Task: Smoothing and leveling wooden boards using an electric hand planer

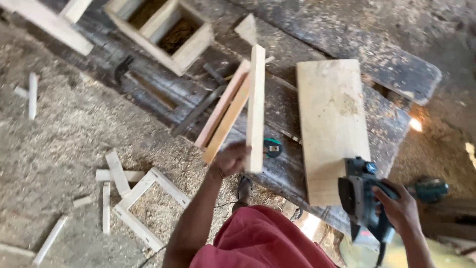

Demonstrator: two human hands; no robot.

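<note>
- Nearest us: red garment at bottom centre, both forearms reaching out from it.
- Our right hand sits low right, fingers wrapped tight around the handle of a dark teal electric planer. The planer's front is at the near end of a pale wide board; we can't tell if the sole is touching it.
- Our left hand is raised near centre, fingers closed on the near ends of wooden slats. One pale slat stands almost upright in view, with two pinkish-tan ones fanned to its left. All are lifted off the bench and motion-blurred.
- A small teal and black round object lies on the bench just right of the left hand; too small to identify.
- A wooden frame lies flat on the sawdust floor lower left, loose offcuts scattered beside it.
- The wide board lies flat on a dark, worn workbench, running away from us.
- A hammer lies on the dark planks, left of the slats.
- Farthest: an open wooden box with two compartments at top, tilted in view, dark material inside.
- A second teal power tool lies far right, beyond the right hand.
</note>
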